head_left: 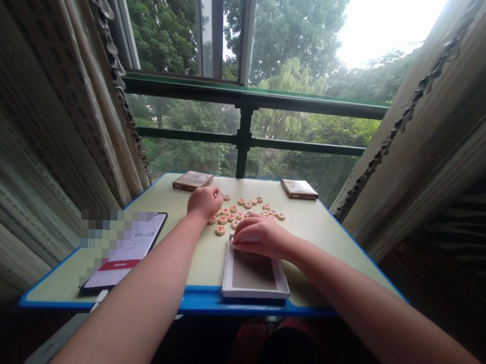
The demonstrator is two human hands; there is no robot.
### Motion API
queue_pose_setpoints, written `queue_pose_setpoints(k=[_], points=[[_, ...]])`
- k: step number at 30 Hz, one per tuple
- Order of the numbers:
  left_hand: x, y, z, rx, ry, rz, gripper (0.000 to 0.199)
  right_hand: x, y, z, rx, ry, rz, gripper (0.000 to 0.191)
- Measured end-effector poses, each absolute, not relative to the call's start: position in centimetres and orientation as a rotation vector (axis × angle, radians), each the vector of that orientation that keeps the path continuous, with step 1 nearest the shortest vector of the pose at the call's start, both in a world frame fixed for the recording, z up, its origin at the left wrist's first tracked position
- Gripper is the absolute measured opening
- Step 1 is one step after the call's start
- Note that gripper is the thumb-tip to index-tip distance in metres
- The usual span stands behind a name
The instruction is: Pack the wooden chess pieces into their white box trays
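Note:
Round wooden Chinese chess pieces (222, 219) with red or dark characters lie scattered on the pale tabletop. My left hand (205, 203) is closed in a loose fist at the left side of these pieces; whatever it holds is hidden by the fingers. Over the far left corner of a shallow white box tray (256, 295), my right hand (263, 236) is closed, its fingertips on one chess piece (233, 242) whose pale edge peeks out. The tray's brown inner bottom shows below that hand.
A phone (124, 252) showing 05:28 lies at the left, a cable at its near end. Two flat boxes stand at the back, a left one (192, 180) and a right one (299, 189). Blue edging (201, 299) rims the table; curtains and a railed window surround it.

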State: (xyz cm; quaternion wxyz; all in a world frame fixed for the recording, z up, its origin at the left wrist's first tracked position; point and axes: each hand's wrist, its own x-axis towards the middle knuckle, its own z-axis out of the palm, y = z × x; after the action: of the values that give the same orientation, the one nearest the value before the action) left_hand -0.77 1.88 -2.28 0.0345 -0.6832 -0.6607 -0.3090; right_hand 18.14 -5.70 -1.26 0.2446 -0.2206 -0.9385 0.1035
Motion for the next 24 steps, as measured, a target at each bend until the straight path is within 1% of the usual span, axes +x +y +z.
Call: queue_pose_setpoints(k=[6,14,24], points=[[-0.79,2.02,-2.34,-1.953,-2.087,-1.081,0.032,18.05,-5.81,-1.20,-0.596,-2.560,0.316,0.012],[-0.36,1.89,-2.44,-1.995,-2.080,-1.064,0.032,18.09,-5.83,-1.22,-0.662,-2.504,0.295,0.013],[-0.55,1.70,-2.24,-1.960,-2.092,-1.095,0.031,18.18,-5.73,-1.48,-0.647,-2.508,0.317,0.013]])
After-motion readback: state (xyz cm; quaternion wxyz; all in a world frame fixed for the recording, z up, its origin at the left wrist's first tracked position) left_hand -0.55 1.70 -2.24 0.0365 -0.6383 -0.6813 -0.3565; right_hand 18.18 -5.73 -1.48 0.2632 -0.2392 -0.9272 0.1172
